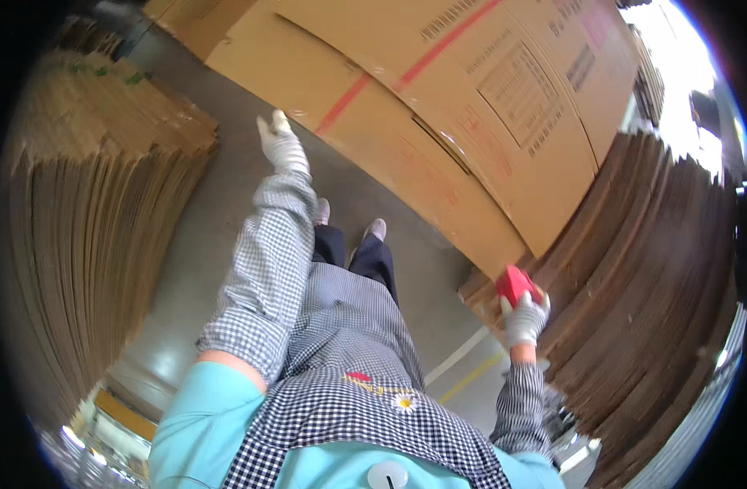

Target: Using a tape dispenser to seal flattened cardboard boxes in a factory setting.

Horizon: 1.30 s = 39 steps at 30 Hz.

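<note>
A large flattened cardboard box (pixel 390 143) with printed labels and red stripes lies across the upper middle, its flaps overlapping. My left hand (pixel 284 148), in a white glove, is just off the box's near left edge with its fingers apart and nothing in them. At the box's lower right corner, my right hand (pixel 526 319), also gloved, grips a small red object (pixel 516 283). Its exact kind is unclear, since the fingers cover part of it. The red object is close to the corner of the cardboard; whether it touches cannot be made out.
A tall stack of flattened cardboard (pixel 104 204) stands on the left, and another stack (pixel 634 301) rises on the right under the box's corner. Grey floor (pixel 202 187) shows between them, with white and yellow lines (pixel 471 379) beyond my right side. My feet are below the box's near edge.
</note>
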Motion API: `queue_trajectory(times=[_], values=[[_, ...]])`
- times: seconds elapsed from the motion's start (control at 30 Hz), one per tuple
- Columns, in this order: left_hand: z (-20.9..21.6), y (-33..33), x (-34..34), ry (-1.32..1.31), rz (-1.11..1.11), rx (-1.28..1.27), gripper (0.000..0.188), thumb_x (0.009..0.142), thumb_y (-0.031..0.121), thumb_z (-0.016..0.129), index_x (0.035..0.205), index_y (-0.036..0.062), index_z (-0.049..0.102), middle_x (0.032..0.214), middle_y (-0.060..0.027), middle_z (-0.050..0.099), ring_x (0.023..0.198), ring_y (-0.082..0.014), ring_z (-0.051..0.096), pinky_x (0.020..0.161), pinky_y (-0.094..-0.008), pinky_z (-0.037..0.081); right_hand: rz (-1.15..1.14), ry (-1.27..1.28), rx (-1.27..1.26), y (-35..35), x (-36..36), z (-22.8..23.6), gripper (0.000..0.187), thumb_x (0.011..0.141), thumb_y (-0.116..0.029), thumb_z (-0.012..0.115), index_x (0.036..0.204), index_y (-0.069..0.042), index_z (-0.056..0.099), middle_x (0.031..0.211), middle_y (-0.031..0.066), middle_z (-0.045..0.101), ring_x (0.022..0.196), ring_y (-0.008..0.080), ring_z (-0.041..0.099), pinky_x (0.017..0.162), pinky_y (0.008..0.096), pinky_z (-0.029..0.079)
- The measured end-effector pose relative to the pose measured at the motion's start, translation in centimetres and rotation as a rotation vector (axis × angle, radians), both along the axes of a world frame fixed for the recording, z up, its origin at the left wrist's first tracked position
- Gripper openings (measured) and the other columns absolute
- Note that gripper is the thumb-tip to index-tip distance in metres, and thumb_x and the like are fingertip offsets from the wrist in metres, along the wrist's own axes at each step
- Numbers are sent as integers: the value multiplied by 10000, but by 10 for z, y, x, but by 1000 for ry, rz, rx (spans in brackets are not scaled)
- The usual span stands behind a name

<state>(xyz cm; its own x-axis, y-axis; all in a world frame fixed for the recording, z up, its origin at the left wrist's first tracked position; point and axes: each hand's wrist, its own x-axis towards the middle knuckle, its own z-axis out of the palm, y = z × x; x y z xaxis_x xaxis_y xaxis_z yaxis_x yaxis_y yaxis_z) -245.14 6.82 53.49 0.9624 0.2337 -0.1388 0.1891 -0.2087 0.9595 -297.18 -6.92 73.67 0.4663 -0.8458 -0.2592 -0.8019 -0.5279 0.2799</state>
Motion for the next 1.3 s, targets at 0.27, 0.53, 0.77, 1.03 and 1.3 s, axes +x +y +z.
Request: queue_trajectory(times=[0.27, 0.53, 0.77, 1.03, 1.3], values=[[26, -57, -111, -392, -538, 758, 745, 916, 321, 560, 1460, -79, 245, 1527, -313, 219, 1445, -449, 176, 1178, -485, 186, -120, -197, 40, -10, -46, -9, 688, 706, -568, 753, 989, 49, 642, 1094, 282, 597, 1030, 433, 561, 936, 478, 446], [9, -79, -105, 191, -189, -894, 486, 917, 302, 664, 1269, -1, 523, 1143, -73, 604, 1011, -177, 593, 880, -319, 494, -657, -903, 610, -32, -67, 29, 380, 856, -332, 752, 997, 7, 654, 829, 78, 670, 679, 194, 617, 646, 324, 513], [-6, -102, -443, 1400, -2121, -87, 442, 919, 371, 669, 1237, 65, 654, 1215, -61, 676, 1097, -194, 620, 974, -354, 479, -759, -1346, 1180, -80, 40, 93, 610, 805, -431, 783, 1173, 30, 628, 983, 65, 692, 840, 150, 658, 747, 297, 550], [155, -203, -264, 1221, -1296, -1362, 915, 952, 717, 295, 1426, -55, 423, 1495, -169, 435, 1382, -258, 403, 1173, -394, 284, -509, -1336, 1163, -164, 69, 96, 592, 744, -384, 831, 1146, 15, 657, 1157, 120, 684, 1094, 207, 633, 970, 357, 479], [110, -267, -164, 1477, -1058, -1679, 956, 847, 851, 274, 1168, 28, 640, 1252, -143, 628, 1256, -230, 524, 1138, -399, 330, -96, -1468, 842, -236, 149, 84, 638, 617, -474, 895, 1027, -25, 702, 1308, 217, 599, 1287, 337, 526, 1073, 438, 392]])
